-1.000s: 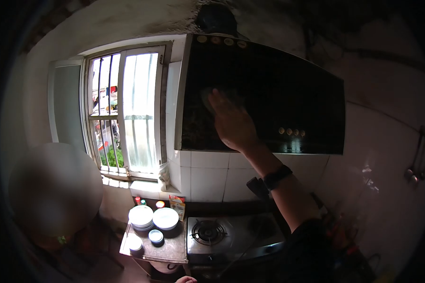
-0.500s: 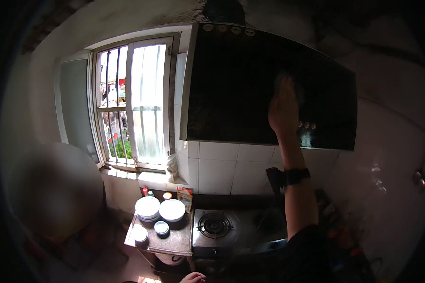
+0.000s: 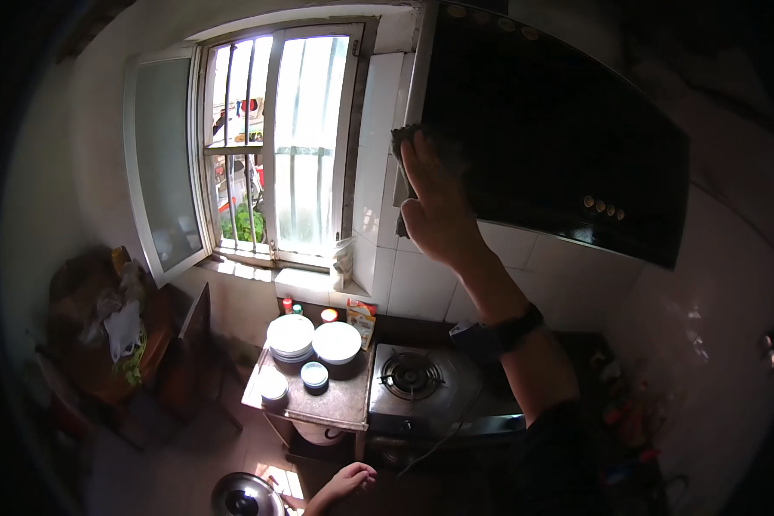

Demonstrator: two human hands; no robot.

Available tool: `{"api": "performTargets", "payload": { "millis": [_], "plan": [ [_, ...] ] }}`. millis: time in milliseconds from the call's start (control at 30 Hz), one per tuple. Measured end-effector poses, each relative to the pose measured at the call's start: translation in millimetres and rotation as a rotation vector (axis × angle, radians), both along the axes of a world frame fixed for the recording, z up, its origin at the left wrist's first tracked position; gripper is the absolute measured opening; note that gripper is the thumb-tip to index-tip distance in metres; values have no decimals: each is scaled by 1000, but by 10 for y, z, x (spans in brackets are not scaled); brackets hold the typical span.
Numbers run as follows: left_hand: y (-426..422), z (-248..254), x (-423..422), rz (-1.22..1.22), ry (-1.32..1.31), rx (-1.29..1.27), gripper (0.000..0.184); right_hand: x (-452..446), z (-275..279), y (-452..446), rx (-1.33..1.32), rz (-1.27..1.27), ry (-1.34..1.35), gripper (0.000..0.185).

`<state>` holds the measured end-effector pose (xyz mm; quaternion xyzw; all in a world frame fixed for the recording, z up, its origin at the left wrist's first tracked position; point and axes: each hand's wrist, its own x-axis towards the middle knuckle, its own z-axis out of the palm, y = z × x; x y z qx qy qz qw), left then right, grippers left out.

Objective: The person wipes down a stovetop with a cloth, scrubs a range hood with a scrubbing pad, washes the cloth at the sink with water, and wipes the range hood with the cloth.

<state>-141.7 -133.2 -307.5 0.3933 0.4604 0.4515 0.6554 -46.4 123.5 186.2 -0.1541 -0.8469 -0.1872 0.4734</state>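
My right hand [image 3: 443,206] is raised against the left edge of the black range hood [image 3: 550,129]. Under its fingers is a dark cloth [image 3: 402,138], pressed to the hood's edge; only its borders show past the hand. A black watch-like band [image 3: 520,327] circles that wrist. Low in the view, my left hand [image 3: 351,480] hangs in front of the small table, fingers curled, with nothing visible in them.
White bowls and plates [image 3: 336,342] stand on the small table [image 3: 335,411] beside the gas stove [image 3: 411,376]. A barred window [image 3: 271,150] is at the left. A lidded pan [image 3: 248,497] sits low, near a chair [image 3: 202,344] and bags [image 3: 125,327].
My right hand has moved from the hood's middle to its left edge, where the cloth now shows. The view has shifted, and more of my left hand and a pan have come in.
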Motion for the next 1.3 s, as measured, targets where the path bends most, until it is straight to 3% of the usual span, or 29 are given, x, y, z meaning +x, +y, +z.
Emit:
{"api": "performTargets", "payload": {
  "millis": [200, 300, 533, 800, 1067, 1200, 1300],
  "plan": [
    [-185, 6, -151, 55, -59, -97, 17, 242, 128, -69, -132, 17, -331, 61],
    [-227, -13, -183, 58, -52, -93, 17, 132, 22, 9, 228, -55, -234, 82],
    [-196, 43, -267, 85, -7, -90, 17, 151, -77, 80, 279, -155, -190, 81],
    [-93, -29, -313, 100, -1, -139, 17, 784, -127, 248, 337, -295, -270, 76],
    [-2, -63, -297, 86, -15, -113, 16, 1618, -265, 499, 384, -444, -233, 56],
    [5, -91, -302, 68, -37, -125, 16, 2042, -366, 640, 442, -427, -132, 52],
    [18, -88, -332, 46, 21, -137, 16, 2434, -557, 697, 446, -552, 28, 48]
  ]
}}
